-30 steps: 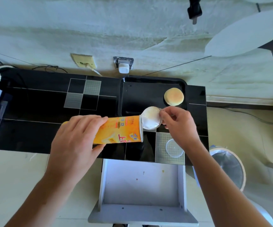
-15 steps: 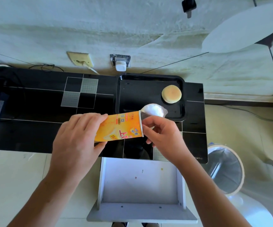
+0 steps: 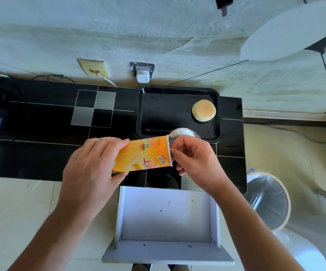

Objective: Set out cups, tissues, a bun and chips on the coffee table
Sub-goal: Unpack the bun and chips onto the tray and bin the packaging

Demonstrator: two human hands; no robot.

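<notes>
Chips can (image 3: pixel 144 156) is lying sideways over the desk (image 3: pixel 41 133), left hand (image 3: pixel 91 169) wrapping its base, right hand (image 3: pixel 195 161) pinching the foil seal (image 3: pixel 181 133) at its mouth.

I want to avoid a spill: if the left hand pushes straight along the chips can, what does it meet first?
Probably the right hand, whose fingers pinch the seal at the chips can mouth; depth is unclear.

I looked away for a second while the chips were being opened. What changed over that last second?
The right hand shifted from pinching the foil seal at its far edge to working at the near rim of the chips can; the seal now stands lifted off the mouth. The clear lid seen earlier on the table is now hidden by that hand. The left hand still grips the can, and the bun stays in the black tray.
</notes>
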